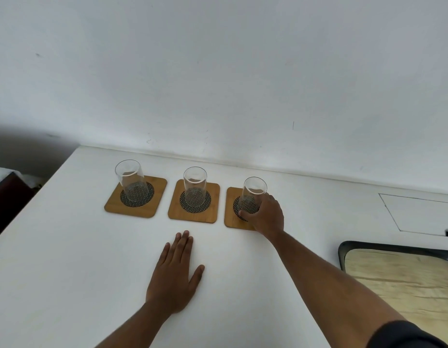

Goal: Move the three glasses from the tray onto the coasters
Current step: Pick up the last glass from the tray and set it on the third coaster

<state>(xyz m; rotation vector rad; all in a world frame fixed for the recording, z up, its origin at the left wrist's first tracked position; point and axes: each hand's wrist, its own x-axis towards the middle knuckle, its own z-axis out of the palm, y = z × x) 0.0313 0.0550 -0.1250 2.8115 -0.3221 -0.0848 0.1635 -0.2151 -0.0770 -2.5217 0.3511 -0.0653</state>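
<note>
Three wooden coasters with dark round inlays lie in a row on the white table. A clear glass (130, 179) stands upright on the left coaster (112, 205). Another glass (195, 183) stands on the middle coaster (176, 212). The third glass (253, 194) rests on the right coaster (230, 219), with my right hand (265, 214) wrapped around its lower part. My left hand (174, 275) lies flat on the table in front of the middle coaster, fingers together, holding nothing. The tray (342, 249) with a dark rim and pale wooden floor sits at the right edge, with no glass on its visible part.
A white wall rises just behind the coasters. The table's left edge runs diagonally, with a dark piece of furniture (7, 194) beyond it. A rectangular outline (418, 212) is drawn into the table surface at the back right.
</note>
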